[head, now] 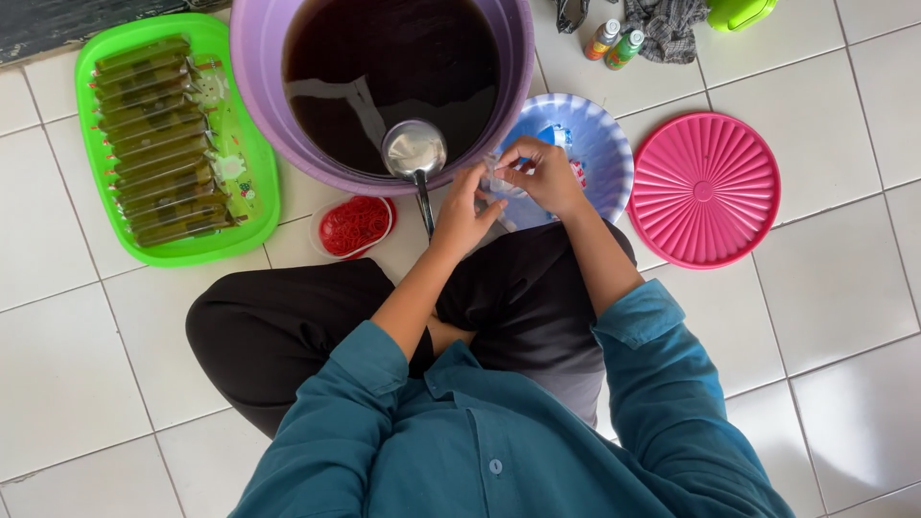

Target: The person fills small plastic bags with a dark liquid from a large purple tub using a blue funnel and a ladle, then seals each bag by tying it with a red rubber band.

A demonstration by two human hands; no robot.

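Observation:
I sit cross-legged on a white tiled floor. My left hand and my right hand meet over a small clear plastic bag, both pinching it at its top. Just behind them stands a purple tub full of dark brown liquid, with a metal ladle resting on its near rim, handle pointing toward me. A blue-and-white plate holding small packets lies under my right hand.
A green tray with several long filled bags of greenish drink lies at the left. A small bowl of red rubber bands sits by my knee. A pink round lid lies at the right; two small bottles and a cloth behind.

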